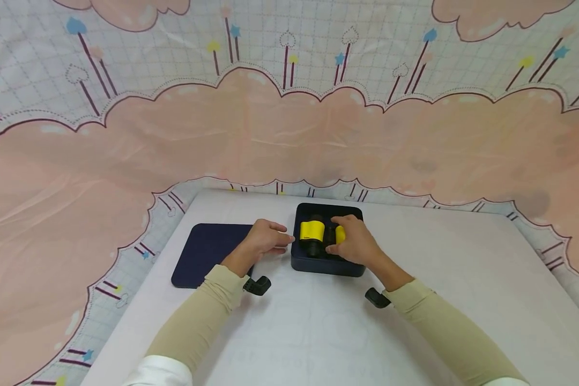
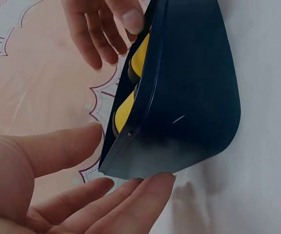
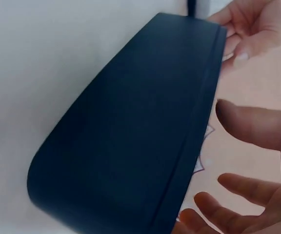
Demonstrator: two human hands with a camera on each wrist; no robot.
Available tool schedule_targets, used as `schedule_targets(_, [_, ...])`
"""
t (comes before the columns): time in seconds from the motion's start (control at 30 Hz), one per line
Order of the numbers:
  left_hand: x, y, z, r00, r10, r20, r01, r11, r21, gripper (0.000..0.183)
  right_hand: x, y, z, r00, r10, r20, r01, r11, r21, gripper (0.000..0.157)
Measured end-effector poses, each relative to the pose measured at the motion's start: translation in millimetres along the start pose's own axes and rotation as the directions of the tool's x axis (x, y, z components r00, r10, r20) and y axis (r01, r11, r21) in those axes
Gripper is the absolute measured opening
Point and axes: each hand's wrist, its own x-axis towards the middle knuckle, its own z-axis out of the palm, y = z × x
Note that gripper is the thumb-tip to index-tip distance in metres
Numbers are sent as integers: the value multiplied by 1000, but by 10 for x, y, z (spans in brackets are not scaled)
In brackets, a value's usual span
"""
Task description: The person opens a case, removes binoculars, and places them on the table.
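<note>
Yellow-and-black binoculars (image 1: 312,230) lie in a dark blue box (image 1: 328,266) on the white table. My right hand (image 1: 356,241) is over the box's right half, thumb and fingers spread above the right barrel; whether they touch it is hard to tell. In the right wrist view the box wall (image 3: 121,126) hides the binoculars, and the thumb stands apart from the fingers. My left hand (image 1: 267,238) is at the box's left side with fingers extended, thumb by the rim and fingertips (image 2: 160,190) close to the wall; contact is unclear.
A flat dark blue lid (image 1: 207,252) lies left of the box, partly under the left forearm. The white tabletop (image 1: 309,327) extends in front of the box and to its right. Patterned pink-and-white cloth (image 1: 318,139) hangs behind. A black wrist mount (image 1: 257,286) projects from the left sleeve.
</note>
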Motion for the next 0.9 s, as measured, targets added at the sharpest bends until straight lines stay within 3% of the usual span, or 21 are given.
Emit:
schedule_targets(0.23, [23,-41,45,1000,-5,-9,5,999,40,53,9,65,57,993,-118,-4,115,972,-206,82])
schedule_targets(0.5, [17,-67,103,1000,5,-13,-5,998,59,48,32,74,83,986,-166,2,153,906,-396,88])
schedule_targets(0.67, [6,-95,138,1000,0,-10,0,997,71,46,62,102,104,984,-164,72,179,871,-457,89])
schedule_targets(0.9, [28,-85,121,999,40,-13,-38,996,86,45,176,101,119,980,-159,119,198,852,-485,87])
